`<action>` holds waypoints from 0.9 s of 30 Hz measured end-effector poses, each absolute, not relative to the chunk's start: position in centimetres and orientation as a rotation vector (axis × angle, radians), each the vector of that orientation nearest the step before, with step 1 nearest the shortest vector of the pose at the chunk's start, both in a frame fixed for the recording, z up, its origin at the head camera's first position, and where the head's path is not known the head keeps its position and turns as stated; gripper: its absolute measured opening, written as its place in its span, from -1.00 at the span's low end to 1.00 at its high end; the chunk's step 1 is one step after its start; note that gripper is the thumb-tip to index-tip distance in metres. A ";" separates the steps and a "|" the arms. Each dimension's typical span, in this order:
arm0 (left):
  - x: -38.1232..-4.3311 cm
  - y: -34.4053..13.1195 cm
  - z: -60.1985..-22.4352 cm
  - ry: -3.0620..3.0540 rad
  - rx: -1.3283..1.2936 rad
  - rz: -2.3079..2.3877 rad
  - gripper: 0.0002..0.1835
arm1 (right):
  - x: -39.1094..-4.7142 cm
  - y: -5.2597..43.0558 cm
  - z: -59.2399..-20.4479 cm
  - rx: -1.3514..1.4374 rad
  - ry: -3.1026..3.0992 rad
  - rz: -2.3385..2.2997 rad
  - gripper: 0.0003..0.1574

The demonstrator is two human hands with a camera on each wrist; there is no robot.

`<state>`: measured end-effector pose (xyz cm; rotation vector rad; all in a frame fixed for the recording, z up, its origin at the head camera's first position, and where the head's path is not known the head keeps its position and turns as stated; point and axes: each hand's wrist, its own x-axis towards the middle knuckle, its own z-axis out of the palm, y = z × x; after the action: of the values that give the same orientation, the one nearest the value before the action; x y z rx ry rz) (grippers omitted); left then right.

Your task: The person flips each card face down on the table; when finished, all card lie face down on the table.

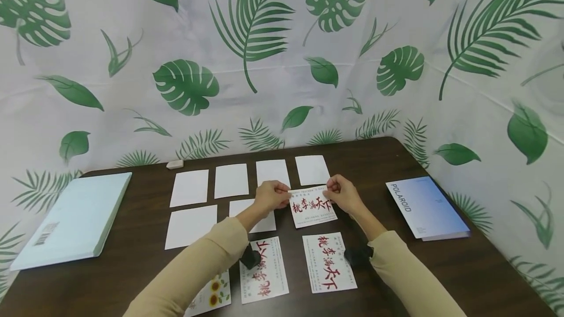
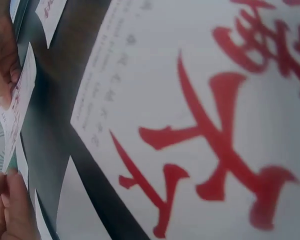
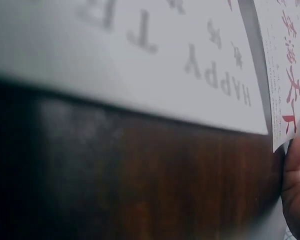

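Observation:
Between both hands is a white greeting card [image 1: 312, 212] with red brush characters and the small heading "Happy Teacher's Day". My left hand [image 1: 270, 196] pinches its upper left corner, thumb against fingers. The upper right corner is pinched by my right hand [image 1: 345, 194]. In the left wrist view the card [image 2: 22, 97] looks slightly bowed between the hands. Nearer me lie two similar cards with red characters, a left one [image 1: 275, 270] turned sideways and a right one [image 1: 328, 263]. A sunflower card [image 1: 216, 293] is partly hidden by my left sleeve.
Several blank white cards lie in two rows, including a far right one [image 1: 312, 170] and a near left one [image 1: 190, 226]. A pale blue packet [image 1: 75, 219] rests at left, a blue "POLAROID" folder [image 1: 427, 208] at right. A small white block [image 1: 175, 164] sits along the back edge.

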<state>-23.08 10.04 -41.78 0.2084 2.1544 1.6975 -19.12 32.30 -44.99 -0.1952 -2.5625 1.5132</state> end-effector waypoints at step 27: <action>-22.9 9.3 -39.6 2.109 0.242 1.790 -0.88 | -15.7 23.8 -42.7 -0.047 -2.629 1.411 -0.64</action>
<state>-22.87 9.30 -39.63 0.2422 2.1086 1.7896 -15.70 23.84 -42.69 -0.0473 -2.6288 1.4114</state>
